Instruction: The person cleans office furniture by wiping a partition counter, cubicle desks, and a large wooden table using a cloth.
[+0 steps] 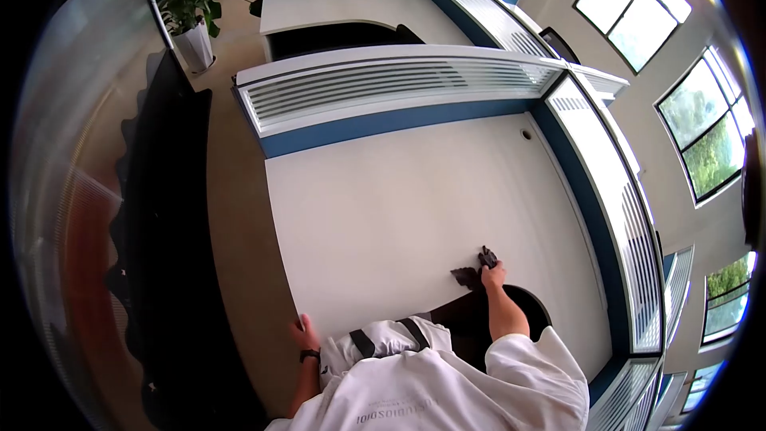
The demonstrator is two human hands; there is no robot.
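Observation:
My right hand (494, 274) is closed around a bunched dark cloth (487, 256) on the white desk (383, 207). A loose, ragged-edged part of the cloth lies flat on the desktop, just left of the hand. At the desk's front left corner is my left hand (304, 334), wearing a dark band on the wrist. Its fingers straddle the desk edge and seem to grip it; their undersides are hidden.
A low partition with a slatted panel (391, 84) borders the desk's far side, and another partition (610, 207) runs along the right. A cable hole (526, 134) sits in the far right corner. Behind my right arm is a black chair (527, 303). A potted plant (194, 44) stands far left.

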